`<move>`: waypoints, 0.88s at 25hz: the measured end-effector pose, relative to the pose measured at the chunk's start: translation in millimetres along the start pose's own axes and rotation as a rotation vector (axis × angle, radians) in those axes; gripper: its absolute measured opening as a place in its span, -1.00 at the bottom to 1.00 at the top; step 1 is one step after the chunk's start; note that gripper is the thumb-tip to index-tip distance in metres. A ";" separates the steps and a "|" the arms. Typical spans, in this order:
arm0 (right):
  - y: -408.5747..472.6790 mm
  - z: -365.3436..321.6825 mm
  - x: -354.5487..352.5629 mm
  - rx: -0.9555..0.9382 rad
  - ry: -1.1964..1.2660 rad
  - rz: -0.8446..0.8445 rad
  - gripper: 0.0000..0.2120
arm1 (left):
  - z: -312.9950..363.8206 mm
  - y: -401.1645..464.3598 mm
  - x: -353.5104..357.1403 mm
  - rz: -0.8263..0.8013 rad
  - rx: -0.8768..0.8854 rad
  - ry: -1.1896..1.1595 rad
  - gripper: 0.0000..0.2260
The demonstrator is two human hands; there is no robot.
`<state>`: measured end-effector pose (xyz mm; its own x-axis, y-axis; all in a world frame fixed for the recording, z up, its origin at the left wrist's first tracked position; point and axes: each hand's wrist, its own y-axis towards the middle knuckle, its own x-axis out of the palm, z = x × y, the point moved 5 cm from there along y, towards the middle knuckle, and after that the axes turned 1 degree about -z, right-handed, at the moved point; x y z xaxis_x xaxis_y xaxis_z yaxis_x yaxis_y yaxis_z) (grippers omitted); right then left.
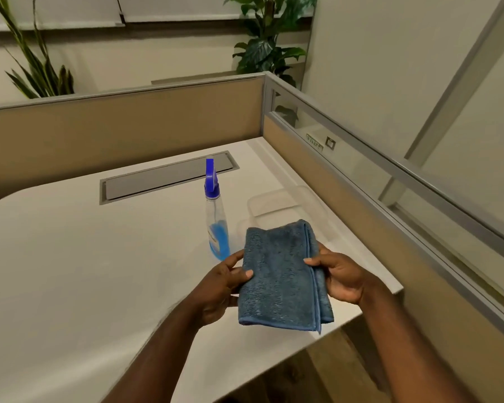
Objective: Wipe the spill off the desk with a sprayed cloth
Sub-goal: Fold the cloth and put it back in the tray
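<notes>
A folded blue cloth [281, 277] is held above the near right part of the white desk [70, 257]. My left hand [224, 283] grips its left edge with the thumb on top. My right hand [339, 276] grips its right, folded edge. Just behind the cloth stands a clear spray bottle [216, 222] with a blue trigger head and some blue liquid in the bottom; it is upright and nobody touches it. I cannot make out a spill on the desk surface.
A clear plastic container [277, 205] sits behind the cloth near the desk's right edge. A grey cable hatch [163, 180] is set into the desk at the back. Tan partition walls [128, 132] enclose the back and right. Plants stand beyond them.
</notes>
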<state>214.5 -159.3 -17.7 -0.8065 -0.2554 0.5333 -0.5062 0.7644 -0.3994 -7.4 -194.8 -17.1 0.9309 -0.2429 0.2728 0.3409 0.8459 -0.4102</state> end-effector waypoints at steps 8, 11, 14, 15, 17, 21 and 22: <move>30.0 -63.3 -25.8 -0.196 0.151 -0.058 -0.64 | 42.4 68.0 10.3 0.104 0.113 -0.232 -0.76; 45.2 -88.2 -26.0 -0.214 0.116 -0.156 -0.73 | 54.9 88.9 11.2 0.174 0.186 -0.249 -0.74; 58.7 -113.5 -36.6 -0.329 -0.382 -0.046 -0.73 | 65.6 110.2 14.0 0.173 0.255 -0.224 -0.77; 62.8 -122.2 -41.5 -0.362 -0.548 -0.010 -0.68 | 68.5 118.0 15.7 0.187 0.270 -0.155 -0.81; 69.5 -135.7 -46.6 -0.369 -0.729 0.020 -0.58 | 74.9 129.6 18.8 0.233 0.292 0.029 -0.71; 89.5 -158.7 -55.9 -0.362 -1.020 0.086 -0.51 | 89.1 149.4 22.0 0.314 0.323 0.414 -0.40; 93.6 -163.9 -54.4 -0.432 -1.097 0.097 -0.59 | 93.5 152.8 21.4 0.343 0.345 0.517 -0.36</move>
<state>261.1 23.2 38.1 -0.7734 -0.3961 -0.4949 -0.4529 0.8916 -0.0058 52.4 -26.4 7.4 0.9504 -0.0582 -0.3057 0.0363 0.9964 -0.0770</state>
